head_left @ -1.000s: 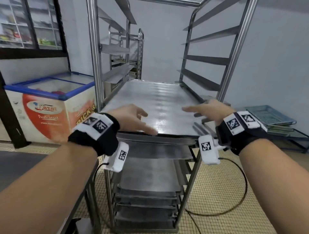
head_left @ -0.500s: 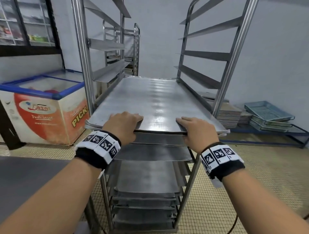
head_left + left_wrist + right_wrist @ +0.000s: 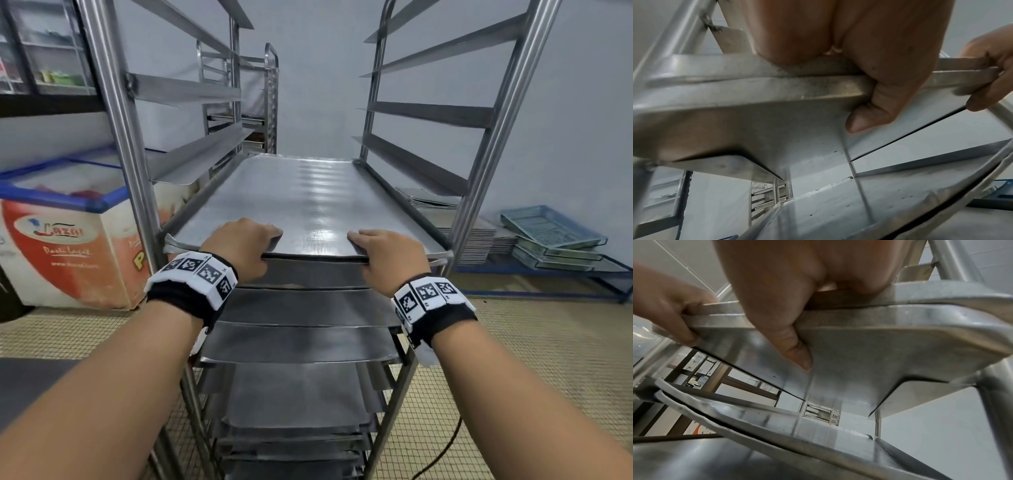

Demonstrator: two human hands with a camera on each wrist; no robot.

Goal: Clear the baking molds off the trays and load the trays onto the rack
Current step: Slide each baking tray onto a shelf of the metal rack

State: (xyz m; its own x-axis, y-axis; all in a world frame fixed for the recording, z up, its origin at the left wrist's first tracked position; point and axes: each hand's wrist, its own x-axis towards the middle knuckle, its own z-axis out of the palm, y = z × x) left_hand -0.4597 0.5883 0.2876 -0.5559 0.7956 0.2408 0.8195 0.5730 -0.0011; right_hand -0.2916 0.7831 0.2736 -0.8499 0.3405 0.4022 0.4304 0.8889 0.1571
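Tray (image 3: pixel 301 202) lying flat on the side rails of the rack (image 3: pixel 493 144), near edge sticking out toward the camera. Left hand (image 3: pixel 239 245) gripping that near edge left of centre, fingers curled over the top, thumb (image 3: pixel 867 116) pressed against the underside. Right hand (image 3: pixel 387 255) gripping the same edge right of centre, fingers on top, thumb (image 3: pixel 795 352) flat under the metal. Both wrists wrapped in black bands with black-and-white square markers. Top of the tray bare and shiny, nothing on it. More trays (image 3: pixel 301 342) stacked on the lower rails, one beneath another, close together. Upper rails of the rack without trays. Chest freezer (image 3: pixel 68 233) with a blue rim and red-orange front at the left, standing on the tiled floor (image 3: pixel 531 359). Blue mesh crates (image 3: pixel 555 240) piled on a low stand at the right, with a stack of flat sheets (image 3: pixel 479 236) just beside them. Second rack (image 3: pixel 270 96) farther back against the wall.
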